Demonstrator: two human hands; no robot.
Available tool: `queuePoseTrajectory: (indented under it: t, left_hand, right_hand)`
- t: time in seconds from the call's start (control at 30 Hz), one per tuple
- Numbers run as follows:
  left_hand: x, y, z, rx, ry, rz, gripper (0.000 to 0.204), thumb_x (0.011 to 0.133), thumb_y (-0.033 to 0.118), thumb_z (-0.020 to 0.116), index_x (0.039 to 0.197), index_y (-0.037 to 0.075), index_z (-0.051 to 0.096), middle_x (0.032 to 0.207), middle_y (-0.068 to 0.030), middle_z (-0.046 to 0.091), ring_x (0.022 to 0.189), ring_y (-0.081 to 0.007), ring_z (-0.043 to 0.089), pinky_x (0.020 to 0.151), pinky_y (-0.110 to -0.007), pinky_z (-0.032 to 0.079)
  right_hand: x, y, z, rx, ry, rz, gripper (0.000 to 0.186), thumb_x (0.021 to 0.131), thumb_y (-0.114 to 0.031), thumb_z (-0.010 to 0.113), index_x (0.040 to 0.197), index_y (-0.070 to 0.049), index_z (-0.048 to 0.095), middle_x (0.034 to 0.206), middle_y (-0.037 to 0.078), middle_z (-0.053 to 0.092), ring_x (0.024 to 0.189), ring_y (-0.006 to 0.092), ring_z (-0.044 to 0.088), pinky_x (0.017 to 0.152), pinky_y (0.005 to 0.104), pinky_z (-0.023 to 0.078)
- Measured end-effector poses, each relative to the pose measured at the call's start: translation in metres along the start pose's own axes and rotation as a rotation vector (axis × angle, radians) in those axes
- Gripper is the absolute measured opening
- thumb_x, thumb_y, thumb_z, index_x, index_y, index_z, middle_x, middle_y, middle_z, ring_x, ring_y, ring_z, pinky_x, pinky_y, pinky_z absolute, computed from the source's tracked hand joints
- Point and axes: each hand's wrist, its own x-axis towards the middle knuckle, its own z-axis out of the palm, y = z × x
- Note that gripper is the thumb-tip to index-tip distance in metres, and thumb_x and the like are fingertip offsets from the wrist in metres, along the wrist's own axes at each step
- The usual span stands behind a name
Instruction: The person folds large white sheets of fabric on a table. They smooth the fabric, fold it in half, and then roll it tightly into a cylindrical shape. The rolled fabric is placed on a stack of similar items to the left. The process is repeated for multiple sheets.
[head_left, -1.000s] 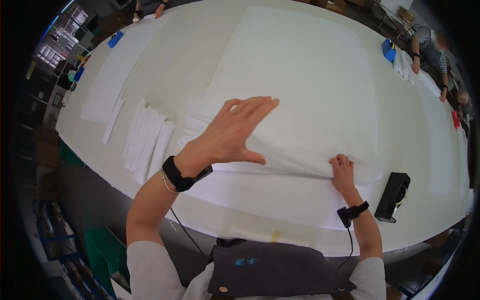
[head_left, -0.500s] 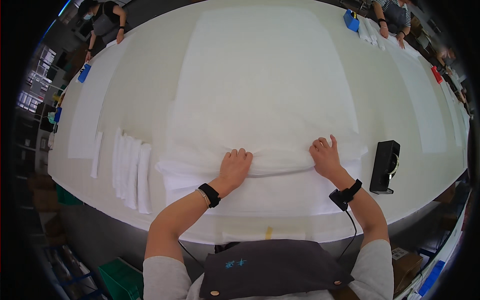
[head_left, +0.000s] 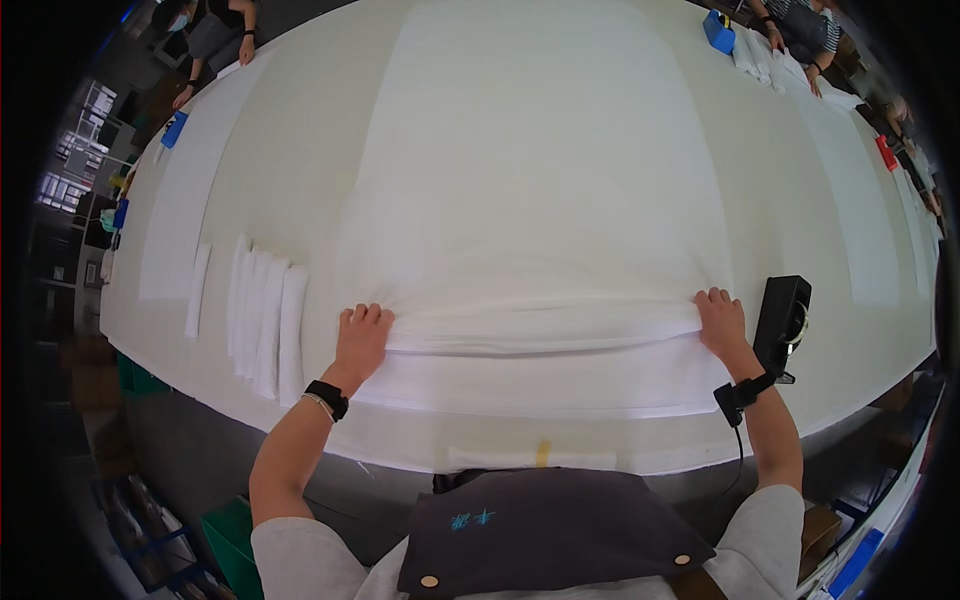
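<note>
White cloth [head_left: 540, 200], a long sheet, lies spread along the middle of the big pale table [head_left: 300, 170], its near end doubled into a thick fold that runs crosswise just in front of the person. Nearest the camera, a dark apron [head_left: 540, 530] and both forearms come up from the lower edge. The left hand [head_left: 362, 338] rests on the left end of the fold, fingers together and curled over its edge, pinching the cloth; a black band sits on that wrist. The right hand [head_left: 720, 322] grips the right end of the fold in the same manner, fingers bent down over the layers, with a black wrist device and cable behind it. Just right of that hand a black boxy device [head_left: 782, 315] stands on the table. Left of the left hand lies a row of folded white towels [head_left: 262, 310]. Farther off, more white sheets lie on the table, and other people's hands work at both far corners near blue boxes [head_left: 718, 30].
</note>
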Motion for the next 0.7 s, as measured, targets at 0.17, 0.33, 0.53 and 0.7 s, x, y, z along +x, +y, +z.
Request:
queuePoseTrajectory:
  t: [0.17,0.33,0.53,0.7]
  left_hand:
    - [-0.001,-0.014,-0.007,-0.14,0.018,0.024,0.032,0.074,-0.002,0.057,0.104,0.01,0.057,0.099,-0.0045,0.055,0.101,-0.0239,0.051,0.091,-0.044,0.037]
    - [0.001,-0.031,0.003,-0.11,-0.032,-0.052,0.025,0.078,0.001,0.056,0.101,0.01,0.058,0.097,-0.0041,0.056,0.098,-0.024,0.051,0.083,-0.043,0.04]
    - [0.006,-0.025,0.008,-0.132,-0.011,-0.064,0.02,0.082,0.003,0.052,0.1,0.008,0.059,0.095,-0.0052,0.056,0.098,-0.0238,0.051,0.083,-0.042,0.04]
    - [0.004,-0.024,-0.006,-0.007,-0.136,-0.122,0.037,0.08,0.002,0.055,0.117,0.009,0.056,0.104,-0.0082,0.056,0.107,-0.0274,0.05,0.1,-0.051,0.031]
  right_hand:
    - [0.0,0.009,0.01,0.155,-0.145,0.085,0.039,0.067,-0.002,0.066,0.103,-0.007,0.05,0.099,0.011,0.057,0.099,0.0297,0.058,0.078,0.0417,0.049]
    - [-0.001,0.006,0.004,0.006,-0.105,0.069,0.041,0.067,-0.001,0.065,0.104,-0.007,0.049,0.107,0.01,0.054,0.11,0.0298,0.052,0.091,0.0508,0.043]
    - [-0.003,-0.064,-0.057,0.1,-0.13,-0.202,0.109,0.054,-0.019,0.085,0.146,-0.017,0.026,0.143,0.011,0.036,0.134,0.0293,0.033,0.111,0.0606,0.019]
    - [0.014,-0.132,-0.017,0.363,0.118,-0.475,0.061,0.069,-0.013,0.074,0.124,-0.009,0.048,0.12,0.011,0.048,0.112,0.0283,0.046,0.092,0.0415,0.037]
